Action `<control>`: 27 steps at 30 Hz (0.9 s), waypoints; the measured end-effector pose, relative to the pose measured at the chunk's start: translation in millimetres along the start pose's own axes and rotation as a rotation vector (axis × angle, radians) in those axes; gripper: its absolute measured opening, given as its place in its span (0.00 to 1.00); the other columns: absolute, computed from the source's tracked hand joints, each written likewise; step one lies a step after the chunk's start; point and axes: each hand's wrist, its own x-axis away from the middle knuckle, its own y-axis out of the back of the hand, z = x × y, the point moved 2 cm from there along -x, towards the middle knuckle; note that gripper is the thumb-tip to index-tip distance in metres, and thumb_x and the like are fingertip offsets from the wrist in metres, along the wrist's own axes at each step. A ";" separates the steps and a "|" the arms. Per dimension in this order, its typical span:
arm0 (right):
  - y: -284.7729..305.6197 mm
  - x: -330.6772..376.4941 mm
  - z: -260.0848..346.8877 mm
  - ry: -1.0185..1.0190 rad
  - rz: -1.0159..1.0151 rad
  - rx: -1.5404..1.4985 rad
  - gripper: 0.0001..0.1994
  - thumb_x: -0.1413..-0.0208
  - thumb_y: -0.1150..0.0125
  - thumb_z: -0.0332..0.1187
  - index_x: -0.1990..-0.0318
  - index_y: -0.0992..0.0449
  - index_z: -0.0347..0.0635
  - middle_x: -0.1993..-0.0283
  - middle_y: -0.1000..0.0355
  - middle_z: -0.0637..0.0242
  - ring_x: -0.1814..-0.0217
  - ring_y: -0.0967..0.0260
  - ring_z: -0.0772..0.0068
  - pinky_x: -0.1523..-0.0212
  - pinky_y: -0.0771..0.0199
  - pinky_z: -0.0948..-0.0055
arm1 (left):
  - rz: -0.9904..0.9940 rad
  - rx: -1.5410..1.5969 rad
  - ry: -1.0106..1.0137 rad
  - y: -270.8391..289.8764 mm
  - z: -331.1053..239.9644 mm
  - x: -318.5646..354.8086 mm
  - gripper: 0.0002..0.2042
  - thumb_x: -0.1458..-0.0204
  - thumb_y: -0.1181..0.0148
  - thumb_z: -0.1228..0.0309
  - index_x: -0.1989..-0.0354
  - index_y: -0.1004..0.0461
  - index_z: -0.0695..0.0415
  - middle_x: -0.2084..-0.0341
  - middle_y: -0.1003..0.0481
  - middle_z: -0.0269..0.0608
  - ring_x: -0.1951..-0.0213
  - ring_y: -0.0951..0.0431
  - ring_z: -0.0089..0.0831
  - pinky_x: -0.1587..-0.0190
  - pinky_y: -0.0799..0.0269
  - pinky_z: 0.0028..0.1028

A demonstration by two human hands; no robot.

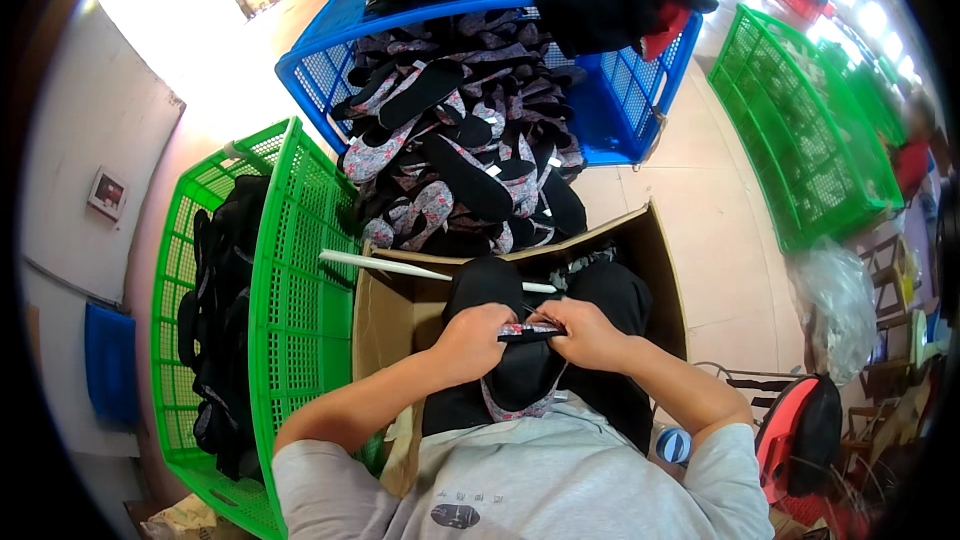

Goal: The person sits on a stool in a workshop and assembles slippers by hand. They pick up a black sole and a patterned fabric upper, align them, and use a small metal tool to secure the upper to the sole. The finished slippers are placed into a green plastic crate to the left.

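My left hand [476, 342] and my right hand [588, 334] meet in front of my lap, fingers closed. Between them they grip a cloth slipper [529, 333] in black with a floral print, bent where the fingers press it. A floral-edged black part hangs below toward my grey shirt; it looks like the same slipper. My thumbs and fingertips cover part of the fabric. Just beyond, a long white strip [395, 265] lies across the cardboard box [385, 318] and behind my left knee.
Ahead, many floral slippers with black soles [470, 170] spill from a blue crate [625, 105] lying on its side. At left, a green crate [310, 280] holds black items [230, 330]. Another green crate [790, 130] stands far right, near a clear plastic bag [838, 310] and a red-and-black seat [800, 435].
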 end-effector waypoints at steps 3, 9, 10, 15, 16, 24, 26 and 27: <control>-5.0 5.9 8.8 -0.097 0.134 -0.213 0.13 0.53 0.46 0.21 0.58 0.24 0.35 0.66 0.26 0.56 0.63 0.28 0.63 0.59 0.29 0.69 | 0.098 0.400 0.325 -12.7 10.4 19.5 0.14 0.53 0.41 0.79 0.56 0.24 0.64 0.63 0.21 0.49 0.60 0.21 0.38 0.54 0.29 0.30; -21.8 28.3 11.6 -0.089 0.225 -0.685 0.14 0.54 0.50 0.18 0.58 0.28 0.35 0.63 0.31 0.68 0.59 0.35 0.79 0.55 0.34 0.77 | 0.266 0.563 0.539 -7.3 -14.4 53.7 0.10 0.45 0.42 0.75 0.57 0.23 0.65 0.69 0.23 0.35 0.65 0.27 0.20 0.59 0.30 0.23; -24.0 30.4 13.5 -0.102 0.207 -0.739 0.14 0.54 0.50 0.18 0.57 0.30 0.35 0.62 0.33 0.70 0.59 0.37 0.81 0.55 0.35 0.78 | 0.268 0.614 0.541 -8.8 -12.8 54.4 0.08 0.44 0.43 0.77 0.58 0.24 0.65 0.69 0.24 0.33 0.65 0.28 0.18 0.59 0.31 0.22; -31.1 36.8 10.4 -0.158 0.165 -0.967 0.16 0.53 0.52 0.18 0.54 0.35 0.38 0.59 0.36 0.71 0.57 0.39 0.82 0.52 0.37 0.79 | 0.221 1.127 0.563 -26.3 -8.2 64.1 0.08 0.41 0.45 0.78 0.55 0.25 0.66 0.66 0.25 0.32 0.65 0.28 0.18 0.58 0.30 0.20; -32.5 39.5 8.4 -0.135 0.165 -1.016 0.16 0.52 0.53 0.18 0.53 0.36 0.39 0.58 0.37 0.71 0.57 0.40 0.82 0.51 0.38 0.78 | 0.281 1.258 0.584 -26.3 -11.8 68.7 0.09 0.40 0.46 0.78 0.52 0.27 0.65 0.64 0.26 0.31 0.64 0.27 0.18 0.58 0.28 0.21; -50.1 41.7 -10.1 -0.051 0.187 -0.984 0.18 0.57 0.51 0.21 0.54 0.34 0.40 0.56 0.35 0.68 0.53 0.37 0.78 0.49 0.38 0.78 | 0.411 1.816 0.565 -50.1 -27.0 84.4 0.14 0.41 0.40 0.68 0.49 0.28 0.59 0.59 0.23 0.32 0.58 0.22 0.23 0.53 0.24 0.27; -52.5 34.0 -9.1 -0.068 0.189 -1.045 0.16 0.54 0.46 0.23 0.55 0.32 0.40 0.56 0.34 0.68 0.53 0.36 0.78 0.50 0.37 0.77 | 0.484 1.856 0.524 -54.9 -23.1 82.3 0.16 0.41 0.40 0.66 0.48 0.29 0.60 0.57 0.24 0.33 0.56 0.23 0.24 0.50 0.25 0.27; -54.1 30.8 -8.9 -0.075 0.188 -1.075 0.15 0.53 0.44 0.24 0.55 0.32 0.40 0.56 0.33 0.68 0.54 0.36 0.79 0.50 0.36 0.77 | 0.511 1.893 0.516 -56.2 -22.3 79.5 0.16 0.41 0.40 0.67 0.47 0.29 0.60 0.56 0.24 0.34 0.54 0.23 0.25 0.49 0.26 0.28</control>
